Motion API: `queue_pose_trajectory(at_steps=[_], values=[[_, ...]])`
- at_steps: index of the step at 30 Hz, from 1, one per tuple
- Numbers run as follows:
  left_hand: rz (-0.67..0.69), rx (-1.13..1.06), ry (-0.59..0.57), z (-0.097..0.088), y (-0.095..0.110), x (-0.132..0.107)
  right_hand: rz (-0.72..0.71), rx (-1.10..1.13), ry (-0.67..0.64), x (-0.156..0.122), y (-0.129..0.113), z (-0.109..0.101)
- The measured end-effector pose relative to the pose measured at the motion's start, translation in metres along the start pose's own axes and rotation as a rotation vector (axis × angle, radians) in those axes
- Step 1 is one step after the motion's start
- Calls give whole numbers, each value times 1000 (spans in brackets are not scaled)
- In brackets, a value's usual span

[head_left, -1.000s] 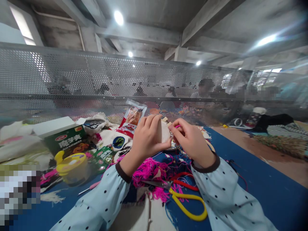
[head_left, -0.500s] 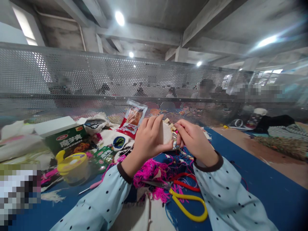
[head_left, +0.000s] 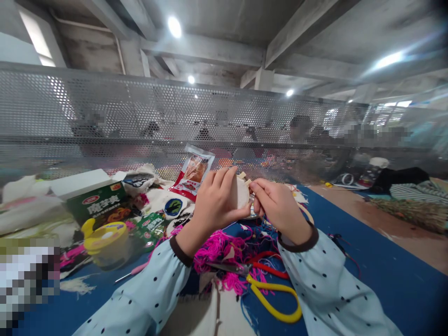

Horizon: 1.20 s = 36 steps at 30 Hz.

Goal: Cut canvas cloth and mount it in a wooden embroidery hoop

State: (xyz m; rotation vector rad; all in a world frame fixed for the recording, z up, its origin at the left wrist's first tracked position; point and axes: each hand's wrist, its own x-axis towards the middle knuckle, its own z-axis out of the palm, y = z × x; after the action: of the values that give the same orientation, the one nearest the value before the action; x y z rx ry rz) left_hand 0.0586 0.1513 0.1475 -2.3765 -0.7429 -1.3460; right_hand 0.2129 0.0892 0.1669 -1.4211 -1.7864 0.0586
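My left hand [head_left: 213, 205] is wrapped round a small embroidery hoop with cream fabric [head_left: 241, 193], held upright above the blue table [head_left: 378, 275]. My right hand [head_left: 278, 205] is closed in a pinch at the hoop's right edge; what its fingertips hold is too small to make out. Below both hands lies a heap of pink thread [head_left: 219, 249]. Scissors with yellow and red handles [head_left: 269, 287] rest on the table near my wrists.
At the left are a green box [head_left: 96, 200], a yellow lidded tub [head_left: 105, 238], printed fabric pieces [head_left: 164, 200] and a red snack packet [head_left: 192, 172]. A perforated metal screen [head_left: 140, 121] runs along the table's far edge, with people seated behind it.
My right hand has shifted slightly at the hoop's edge, moving a little right and back again; a pink bit seen at its fingertips earlier no longer shows. The left hand stays put.
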Motion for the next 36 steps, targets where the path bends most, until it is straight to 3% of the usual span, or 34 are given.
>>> queue_pose_trajectory(at_steps=[13, 19, 24, 31, 36], values=[[0, -18, -20, 0, 3, 0, 19, 63, 19, -1, -3, -5], [-7, -11, -31, 0, 2, 0, -26, -58, -9, 0, -2, -6], [-13, -4, -27, 2, 1, -1, 19, -64, 22, 0, -3, -6], [-4, -21, -32, 1, 2, -1, 43, 51, -3, 0, -3, -7], [1, -19, -22, 0, 3, 0, 4, -72, 14, 0, -4, -6]])
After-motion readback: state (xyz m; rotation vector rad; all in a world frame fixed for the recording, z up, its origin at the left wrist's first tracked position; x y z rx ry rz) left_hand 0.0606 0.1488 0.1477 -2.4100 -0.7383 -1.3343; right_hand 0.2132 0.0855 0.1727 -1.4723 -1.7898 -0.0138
